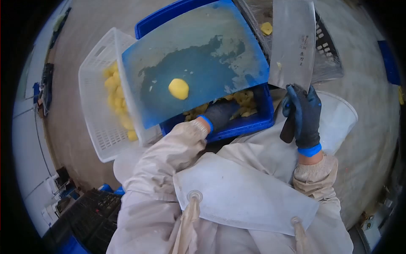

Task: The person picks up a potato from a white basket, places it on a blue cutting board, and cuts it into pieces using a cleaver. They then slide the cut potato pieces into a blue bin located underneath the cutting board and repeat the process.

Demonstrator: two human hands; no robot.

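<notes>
In my gloved right hand point(303, 114) is the handle of a broad cleaver point(294, 42), its blade pointing up and away from me. A small pale scrap sticks to the blade near the handle. My gloved left hand point(222, 115) reaches into the blue crate point(264, 122) beneath the near edge of the board, among pale potato pieces point(245, 100). Its fingers are hidden there. One peeled yellow potato point(179, 89) lies on the wet blue cutting board point(203, 51), which rests across the crate. A few small scraps dot the board.
A white perforated basket point(99, 133) holding peeled potatoes point(116, 93) stands against the board's left side. Behind the cleaver is a black crate point(327, 40), with a yellow piece point(266, 28) near it. A white bucket point(340, 122) stands beyond my right hand.
</notes>
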